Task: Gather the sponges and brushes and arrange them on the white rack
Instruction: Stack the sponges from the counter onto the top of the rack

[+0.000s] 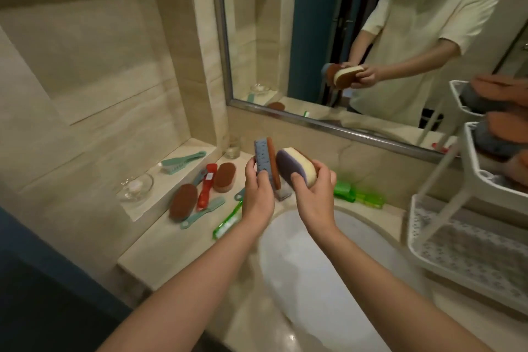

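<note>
Currently the left hand [258, 190] grips a blue sponge with a brown scouring face [263, 164], held upright on edge. The right hand [314, 197] curls around a purple-and-cream oval sponge [297, 167]. The two sponges nearly touch above the back edge of the counter [171, 243], just beyond the basin [314, 266]. Two brown oval sponges [183, 204], a red brush [206, 184], teal brushes [203, 213] and a green brush [227, 222] lie toward the counter's back left corner. At its right edge stands the white rack [413, 226], its upper tiers holding orange-and-grey sponges [497, 134].
</note>
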`<action>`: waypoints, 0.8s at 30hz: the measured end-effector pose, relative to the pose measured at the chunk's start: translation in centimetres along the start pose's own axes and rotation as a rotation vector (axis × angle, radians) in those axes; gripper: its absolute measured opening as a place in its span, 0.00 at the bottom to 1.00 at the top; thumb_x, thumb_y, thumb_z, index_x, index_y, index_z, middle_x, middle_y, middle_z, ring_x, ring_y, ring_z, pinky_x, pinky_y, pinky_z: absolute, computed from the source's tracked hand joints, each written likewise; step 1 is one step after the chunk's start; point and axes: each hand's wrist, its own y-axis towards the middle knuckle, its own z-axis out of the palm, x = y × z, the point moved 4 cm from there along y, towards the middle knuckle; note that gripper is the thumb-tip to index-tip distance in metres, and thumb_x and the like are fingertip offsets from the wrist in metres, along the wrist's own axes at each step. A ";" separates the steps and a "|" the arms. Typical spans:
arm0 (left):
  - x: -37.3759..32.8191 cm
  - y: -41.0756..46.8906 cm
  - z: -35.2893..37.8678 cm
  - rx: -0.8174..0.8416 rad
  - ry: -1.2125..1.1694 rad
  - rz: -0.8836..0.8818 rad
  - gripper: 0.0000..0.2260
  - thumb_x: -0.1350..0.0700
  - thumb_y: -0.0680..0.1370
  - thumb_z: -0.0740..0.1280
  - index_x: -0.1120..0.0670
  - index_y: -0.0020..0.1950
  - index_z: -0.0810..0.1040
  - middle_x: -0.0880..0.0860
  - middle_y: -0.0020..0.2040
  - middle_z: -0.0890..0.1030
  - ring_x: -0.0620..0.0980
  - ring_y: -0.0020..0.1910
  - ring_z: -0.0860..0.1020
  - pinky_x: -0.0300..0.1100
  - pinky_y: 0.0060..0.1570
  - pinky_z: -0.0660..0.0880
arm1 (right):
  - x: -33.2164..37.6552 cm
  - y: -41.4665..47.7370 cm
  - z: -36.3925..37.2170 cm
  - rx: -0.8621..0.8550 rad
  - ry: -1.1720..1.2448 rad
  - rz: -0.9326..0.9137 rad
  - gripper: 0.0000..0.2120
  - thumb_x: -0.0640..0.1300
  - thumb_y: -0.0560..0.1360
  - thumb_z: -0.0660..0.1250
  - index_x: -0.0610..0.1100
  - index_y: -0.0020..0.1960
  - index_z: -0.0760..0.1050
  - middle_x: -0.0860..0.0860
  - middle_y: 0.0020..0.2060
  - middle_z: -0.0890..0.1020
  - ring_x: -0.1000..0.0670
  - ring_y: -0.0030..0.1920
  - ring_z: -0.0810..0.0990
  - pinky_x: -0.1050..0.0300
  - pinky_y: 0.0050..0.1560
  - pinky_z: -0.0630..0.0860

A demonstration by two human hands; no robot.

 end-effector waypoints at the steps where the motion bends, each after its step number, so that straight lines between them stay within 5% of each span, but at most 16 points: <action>1: -0.8 -0.6 1.0 0.013 -0.048 0.000 0.23 0.50 0.79 0.51 0.42 0.75 0.57 0.52 0.67 0.72 0.47 0.54 0.75 0.45 0.54 0.75 | 0.6 0.0 -1.2 -0.007 0.024 -0.017 0.20 0.45 0.75 0.68 0.47 0.65 0.67 0.52 0.60 0.67 0.56 0.56 0.73 0.61 0.59 0.68; 6: -5.2 -3.6 5.7 0.073 -0.182 0.033 0.28 0.46 0.72 0.51 0.42 0.74 0.59 0.52 0.63 0.74 0.54 0.59 0.76 0.58 0.61 0.74 | 2.9 0.0 -6.5 0.017 0.131 -0.109 0.18 0.49 0.74 0.69 0.54 0.63 0.70 0.54 0.60 0.72 0.64 0.56 0.74 0.61 0.58 0.73; 13: -9.8 -7.0 11.8 0.185 -0.294 0.106 0.20 0.54 0.82 0.51 0.47 0.74 0.60 0.56 0.61 0.75 0.49 0.54 0.78 0.48 0.52 0.79 | 4.9 1.4 -13.9 -0.061 0.193 -0.120 0.15 0.46 0.78 0.63 0.52 0.65 0.70 0.48 0.63 0.72 0.55 0.61 0.74 0.56 0.60 0.75; 15: -11.1 -8.1 13.6 0.222 -0.363 0.101 0.20 0.55 0.83 0.50 0.47 0.75 0.60 0.56 0.61 0.75 0.50 0.54 0.78 0.48 0.52 0.79 | 5.4 1.8 -16.5 -0.124 0.203 -0.139 0.14 0.48 0.79 0.62 0.51 0.65 0.70 0.48 0.63 0.72 0.55 0.60 0.74 0.61 0.56 0.74; 19: -13.8 -10.2 17.1 0.265 -0.378 0.110 0.20 0.55 0.82 0.51 0.47 0.75 0.61 0.56 0.66 0.73 0.54 0.60 0.75 0.56 0.60 0.75 | 6.3 2.4 -22.1 -0.260 0.151 -0.193 0.13 0.48 0.79 0.63 0.51 0.63 0.69 0.49 0.62 0.72 0.57 0.57 0.73 0.65 0.53 0.69; 24: -16.2 -13.2 21.3 0.374 -0.331 0.161 0.23 0.48 0.82 0.55 0.47 0.77 0.57 0.54 0.69 0.71 0.55 0.64 0.73 0.57 0.63 0.73 | 7.2 2.6 -28.1 -0.308 0.106 -0.237 0.14 0.49 0.77 0.65 0.52 0.62 0.71 0.50 0.62 0.70 0.55 0.59 0.73 0.59 0.59 0.72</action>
